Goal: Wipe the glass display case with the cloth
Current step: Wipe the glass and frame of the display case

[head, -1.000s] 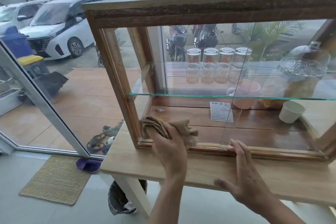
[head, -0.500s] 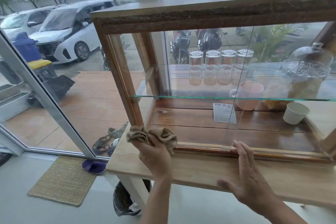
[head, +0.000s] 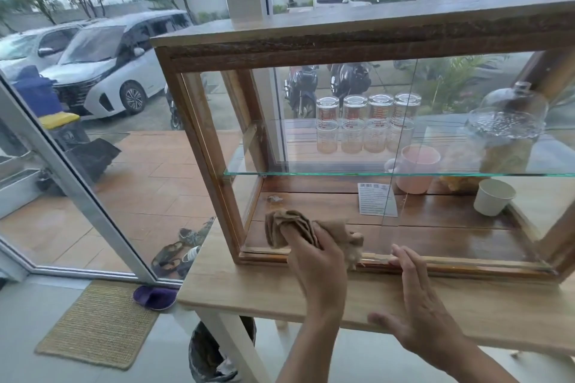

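The glass display case (head: 199, 140) has a dark wooden frame and stands on a light wooden table (head: 249, 286). My left hand (head: 317, 264) grips a crumpled tan cloth (head: 292, 225) and presses it against the lower left of the front glass pane. My right hand (head: 417, 305) lies flat with fingers spread, its fingertips on the case's bottom front rail. Inside, a glass shelf (head: 311, 173) carries several upturned glasses (head: 367, 124).
A pink mug (head: 417, 168), a white paper cup (head: 493, 200), a glass dome (head: 510, 118) and a label card (head: 371, 199) sit inside the case. Below the table stand a black bin (head: 214, 354), a woven mat (head: 96, 323) and a purple slipper (head: 155, 297). Window glass runs along the left.
My left hand swept the cloth left to the case's bottom corner, then back right and slightly up onto the glass. My right hand stayed on the bottom rail.
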`<state>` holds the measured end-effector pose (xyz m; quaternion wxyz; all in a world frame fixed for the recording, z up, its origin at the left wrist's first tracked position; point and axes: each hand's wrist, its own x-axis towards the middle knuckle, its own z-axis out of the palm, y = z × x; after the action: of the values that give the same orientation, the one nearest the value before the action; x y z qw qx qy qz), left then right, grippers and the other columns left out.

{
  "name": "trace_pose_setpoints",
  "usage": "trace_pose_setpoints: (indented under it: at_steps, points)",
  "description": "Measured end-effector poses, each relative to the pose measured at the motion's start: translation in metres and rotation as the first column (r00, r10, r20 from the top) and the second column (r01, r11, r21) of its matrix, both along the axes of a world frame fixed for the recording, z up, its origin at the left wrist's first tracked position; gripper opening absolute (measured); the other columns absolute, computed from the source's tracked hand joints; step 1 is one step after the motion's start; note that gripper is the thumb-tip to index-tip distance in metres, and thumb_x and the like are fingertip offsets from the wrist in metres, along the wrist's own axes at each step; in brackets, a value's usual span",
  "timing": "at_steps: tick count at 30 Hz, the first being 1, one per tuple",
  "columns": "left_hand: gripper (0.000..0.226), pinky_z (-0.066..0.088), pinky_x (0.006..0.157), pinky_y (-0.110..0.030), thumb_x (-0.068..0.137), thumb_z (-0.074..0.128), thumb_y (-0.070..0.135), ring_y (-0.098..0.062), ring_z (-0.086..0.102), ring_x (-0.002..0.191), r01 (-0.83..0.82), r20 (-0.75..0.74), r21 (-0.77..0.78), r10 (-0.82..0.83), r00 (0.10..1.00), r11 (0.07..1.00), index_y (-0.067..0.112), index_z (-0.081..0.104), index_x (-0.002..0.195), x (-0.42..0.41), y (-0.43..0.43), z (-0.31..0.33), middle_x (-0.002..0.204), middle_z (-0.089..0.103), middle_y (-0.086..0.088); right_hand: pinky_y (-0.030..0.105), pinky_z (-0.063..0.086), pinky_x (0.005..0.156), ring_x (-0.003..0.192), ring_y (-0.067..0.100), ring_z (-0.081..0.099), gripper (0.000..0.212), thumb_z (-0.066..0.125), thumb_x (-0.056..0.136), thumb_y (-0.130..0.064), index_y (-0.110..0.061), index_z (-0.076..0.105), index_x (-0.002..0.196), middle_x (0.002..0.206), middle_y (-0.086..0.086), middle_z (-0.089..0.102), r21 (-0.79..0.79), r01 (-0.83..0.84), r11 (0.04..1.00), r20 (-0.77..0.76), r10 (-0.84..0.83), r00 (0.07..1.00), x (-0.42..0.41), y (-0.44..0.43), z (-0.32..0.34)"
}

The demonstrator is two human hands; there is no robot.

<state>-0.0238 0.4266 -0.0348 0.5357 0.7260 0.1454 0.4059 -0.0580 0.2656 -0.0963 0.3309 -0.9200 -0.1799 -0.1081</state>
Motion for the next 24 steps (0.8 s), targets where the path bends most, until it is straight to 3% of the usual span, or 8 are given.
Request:
trace_pose_setpoints:
  at_steps: [3, 6, 8, 13, 17, 19, 21, 24]
  points:
    - [0.018, 0.035, 0.075, 0.001, 0.093, 0.059, -0.001, -0.002, 0.054, 0.083, -0.086, 0.186, 0.023, 0.080, 0.979, 0.996, -0.002, 0.051, 0.109, 0.021, 0.034, 0.033, 0.091, 0.056, 0.009, 0.006, 0.012, 0.110, 0.136, -0.008, 0.014, 0.110, 0.068, 0.066, -0.060, -0.013, 0.014, 0.148, 0.145, -0.007, 0.019, -0.017, 0.001, 1.000, -0.008, -0.001, 1.000, -0.001, 0.001, 0.003]
    - [0.029, 0.037, 0.087, -0.003, 0.095, 0.057, 0.003, -0.025, 0.063, 0.104, -0.227, 0.168, -0.064, 0.235, 0.957, 0.972, 0.000, 0.050, 0.123, 0.022, 0.058, 0.010, 0.110, 0.066, -0.011, 0.004, 0.011, 0.109, 0.134, -0.010, 0.016, 0.110, 0.068, 0.066, -0.062, -0.013, 0.013, 0.148, 0.145, -0.013, 0.015, -0.017, 0.004, 1.000, -0.007, -0.004, 1.000, -0.002, 0.001, 0.002]
    - [0.033, 0.039, 0.080, -0.003, 0.095, 0.056, 0.002, -0.030, 0.065, 0.099, -0.140, 0.081, -0.037, 0.142, 0.986, 0.989, -0.004, 0.049, 0.126, 0.008, 0.033, -0.010, 0.111, 0.068, -0.020, 0.006, 0.015, 0.109, 0.134, -0.007, 0.020, 0.111, 0.068, 0.065, -0.062, -0.014, 0.012, 0.148, 0.146, -0.014, 0.013, -0.019, 0.009, 1.000, -0.008, -0.009, 1.000, -0.001, 0.000, 0.001]
    - [0.020, 0.037, 0.066, -0.001, 0.092, 0.061, 0.000, -0.003, 0.056, 0.072, -0.052, 0.261, 0.210, -0.004, 0.965, 0.976, 0.007, 0.052, 0.108, 0.019, 0.022, 0.035, 0.087, 0.057, 0.008, 0.015, 0.021, 0.111, 0.134, -0.002, 0.025, 0.110, 0.071, 0.065, -0.058, -0.014, 0.013, 0.148, 0.147, -0.012, 0.015, -0.014, 0.001, 1.000, 0.018, -0.001, 1.000, 0.001, -0.003, 0.001]
    - [0.025, 0.030, 0.077, 0.005, 0.093, 0.059, -0.001, -0.013, 0.057, 0.083, -0.259, 0.264, -0.005, 0.251, 0.931, 0.966, 0.012, 0.049, 0.111, 0.025, 0.061, 0.032, 0.093, 0.063, -0.008, 0.005, 0.012, 0.110, 0.135, -0.010, 0.015, 0.110, 0.069, 0.065, -0.059, -0.010, 0.015, 0.147, 0.145, -0.012, 0.016, -0.029, -0.009, 1.000, 0.009, 0.009, 1.000, -0.001, 0.000, 0.002]
    - [0.026, 0.038, 0.074, -0.003, 0.095, 0.058, 0.002, -0.025, 0.065, 0.087, -0.134, 0.198, 0.017, 0.128, 0.972, 0.991, 0.013, 0.050, 0.117, 0.010, 0.028, 0.011, 0.097, 0.066, -0.005, 0.006, 0.011, 0.110, 0.136, -0.010, 0.013, 0.110, 0.068, 0.065, -0.059, -0.008, 0.016, 0.147, 0.146, -0.011, 0.016, -0.037, -0.001, 0.999, 0.004, 0.001, 1.000, 0.000, 0.001, 0.002]
    - [0.016, 0.042, 0.055, -0.021, 0.096, 0.057, 0.015, -0.029, 0.066, 0.069, 0.002, 0.189, 0.172, -0.035, 0.981, 0.985, 0.021, 0.048, 0.108, 0.002, -0.012, 0.014, 0.078, 0.069, -0.003, 0.008, 0.012, 0.111, 0.137, -0.008, 0.014, 0.110, 0.069, 0.063, -0.057, -0.005, 0.019, 0.146, 0.145, -0.006, 0.020, -0.038, -0.002, 0.999, 0.001, 0.002, 1.000, 0.000, 0.001, 0.002]
    - [0.012, 0.039, 0.046, -0.028, 0.095, 0.057, 0.021, -0.020, 0.057, 0.055, -0.050, 0.303, 0.302, -0.046, 0.952, 0.952, 0.012, 0.050, 0.099, 0.023, -0.010, 0.063, 0.062, 0.063, -0.003, 0.005, 0.013, 0.109, 0.136, -0.010, 0.015, 0.111, 0.071, 0.063, -0.057, -0.005, 0.019, 0.146, 0.145, -0.006, 0.020, -0.041, 0.000, 0.999, 0.018, 0.001, 1.000, 0.002, -0.001, 0.002]
